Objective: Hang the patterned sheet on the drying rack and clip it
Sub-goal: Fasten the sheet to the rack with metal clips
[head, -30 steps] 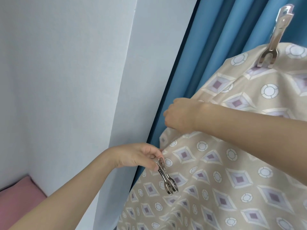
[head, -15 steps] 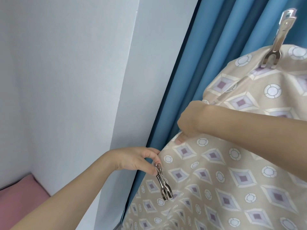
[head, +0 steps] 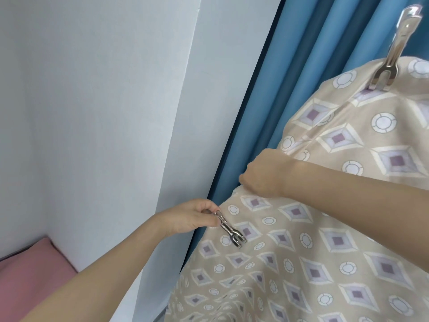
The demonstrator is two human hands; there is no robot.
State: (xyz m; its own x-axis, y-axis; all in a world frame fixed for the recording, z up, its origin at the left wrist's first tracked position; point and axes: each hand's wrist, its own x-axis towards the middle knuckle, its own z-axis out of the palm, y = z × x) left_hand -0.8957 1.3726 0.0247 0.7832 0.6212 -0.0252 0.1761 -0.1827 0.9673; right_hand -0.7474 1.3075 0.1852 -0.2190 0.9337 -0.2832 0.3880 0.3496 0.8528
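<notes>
the patterned sheet (head: 325, 228) is hanging draped in front of the blue curtain (head: 290, 89), with one metal clip (head: 392, 54) already biting its top fold, up and right of the curtain's near edge. the right hand (head: 264, 175) is gripping the sheet's edge against the curtain, fingers curled into the fabric. the left hand (head: 192, 217), just below it, is pinching a second clip (head: 228, 228) by its handles. pinched that lightly, the clip is likely slipping free, or closing on loose fabric alone, since the rack itself is hidden.
</notes>
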